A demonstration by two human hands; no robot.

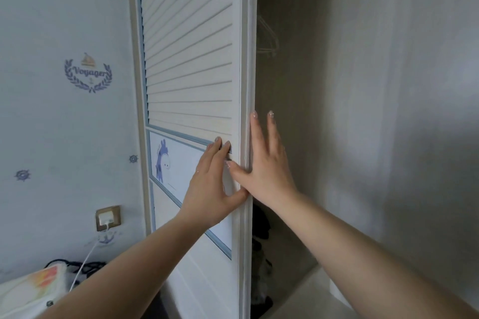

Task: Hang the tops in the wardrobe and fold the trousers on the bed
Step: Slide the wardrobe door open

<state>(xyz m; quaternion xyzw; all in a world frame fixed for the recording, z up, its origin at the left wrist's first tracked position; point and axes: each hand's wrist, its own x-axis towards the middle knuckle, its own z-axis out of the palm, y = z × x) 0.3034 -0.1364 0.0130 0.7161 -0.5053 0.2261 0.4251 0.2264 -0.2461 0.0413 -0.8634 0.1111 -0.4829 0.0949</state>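
One wardrobe door [191, 59], louvred and white: I am pressing my left hand [212, 184] flat against its face, fingers straight; my right hand [264, 163] is lying open along its edge, thumb touching the door's front; one wardrobe [363, 111] is standing open beside it, with wire hangers [268, 39] dimly hanging inside, count unclear; one dark garment heap [260, 254] is lying low inside; one wall socket [108, 217] is holding one white charger.

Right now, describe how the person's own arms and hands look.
Both forearms are bare, with no sleeves, watch or bracelet in view. The right hand has longish nails with pale, glittery polish, plainest on two raised fingertips and the thumb. The left hand shows nails only on two fingertips, too small to tell their finish. No rings show.
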